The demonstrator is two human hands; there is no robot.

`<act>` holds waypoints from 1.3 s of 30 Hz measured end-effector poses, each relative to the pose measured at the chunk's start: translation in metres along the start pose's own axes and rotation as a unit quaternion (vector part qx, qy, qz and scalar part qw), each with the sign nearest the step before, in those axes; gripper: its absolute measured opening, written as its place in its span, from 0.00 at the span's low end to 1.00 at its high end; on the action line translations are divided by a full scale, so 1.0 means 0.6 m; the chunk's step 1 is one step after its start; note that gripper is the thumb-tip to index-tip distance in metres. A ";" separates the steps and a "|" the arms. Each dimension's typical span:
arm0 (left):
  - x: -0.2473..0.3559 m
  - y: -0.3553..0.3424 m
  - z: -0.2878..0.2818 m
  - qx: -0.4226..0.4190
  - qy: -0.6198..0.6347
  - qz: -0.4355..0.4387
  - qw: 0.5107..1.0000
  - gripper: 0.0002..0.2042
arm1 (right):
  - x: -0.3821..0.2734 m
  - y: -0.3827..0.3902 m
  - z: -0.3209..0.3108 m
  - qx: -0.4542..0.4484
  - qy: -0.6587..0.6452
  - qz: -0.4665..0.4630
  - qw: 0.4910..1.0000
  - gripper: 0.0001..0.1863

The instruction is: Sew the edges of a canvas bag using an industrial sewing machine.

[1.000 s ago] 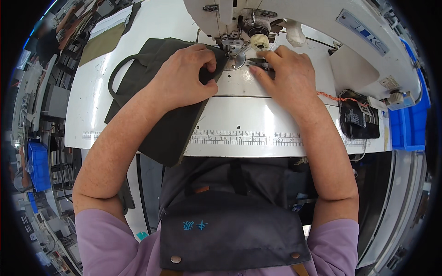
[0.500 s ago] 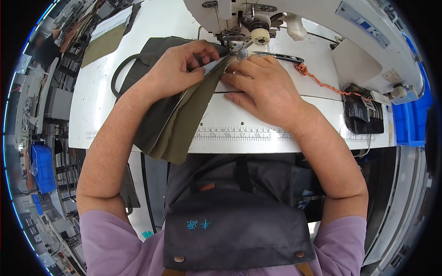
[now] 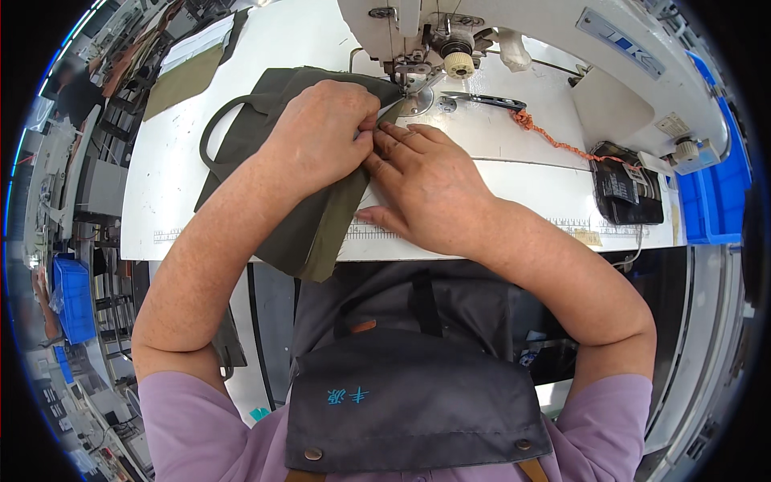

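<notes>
A layered dark olive fabric piece [image 3: 277, 213] with a strap loop [image 3: 210, 132] lies slantwise on the white sewing table. Its far corner reaches the needle area of the sewing machine [image 3: 409, 68], and its near end hangs over the table's front edge. My left hand [image 3: 325, 132] is on top of the fabric, fingers curled and pinching its layers by the right edge. Beside it, my right hand [image 3: 430, 185] lies with fingers stretched out, their tips against that same edge. The fingertips of both hands nearly meet; the pinched spot is partly hidden.
Thread snips [image 3: 490, 100] on an orange braided cord [image 3: 562, 147] lie right of the needle. Farther right are a dark phone-like object [image 3: 622, 205] and a blue bin [image 3: 711, 205]. More cloth pieces [image 3: 189, 76] rest at the far left. A ruler strip [image 3: 373, 231] runs along the front edge.
Both hands have slid toward me along the fabric's right edge, away from the needle. The right hand also moved left. The spread layers now lie closer together, the left hand covering them.
</notes>
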State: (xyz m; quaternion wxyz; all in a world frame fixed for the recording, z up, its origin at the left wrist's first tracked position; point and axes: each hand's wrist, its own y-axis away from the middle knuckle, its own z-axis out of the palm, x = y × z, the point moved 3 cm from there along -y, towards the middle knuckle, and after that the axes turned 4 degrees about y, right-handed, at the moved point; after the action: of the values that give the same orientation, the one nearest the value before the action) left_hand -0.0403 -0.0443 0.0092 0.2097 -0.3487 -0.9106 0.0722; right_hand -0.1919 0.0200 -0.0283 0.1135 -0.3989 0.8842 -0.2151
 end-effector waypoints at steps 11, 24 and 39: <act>0.023 -0.031 -0.011 -0.078 -0.020 -0.027 0.996 0.04 | -0.027 -0.008 0.007 -0.028 -0.074 -0.005 0.997 0.42; -0.063 -0.006 0.048 0.023 0.140 0.125 0.982 0.11 | -0.069 0.005 0.017 -0.067 -0.034 -0.003 0.997 0.38; -0.028 0.021 0.068 0.025 0.080 0.049 0.995 0.20 | -0.116 0.062 -0.010 0.082 -0.097 -0.014 0.992 0.13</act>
State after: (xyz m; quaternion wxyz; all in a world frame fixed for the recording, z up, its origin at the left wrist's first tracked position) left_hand -0.0387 -0.0455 -0.0368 0.2871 -0.3919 -0.8706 0.0772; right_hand -0.1728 0.0962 -0.0385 0.2276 -0.4192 0.8430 -0.2488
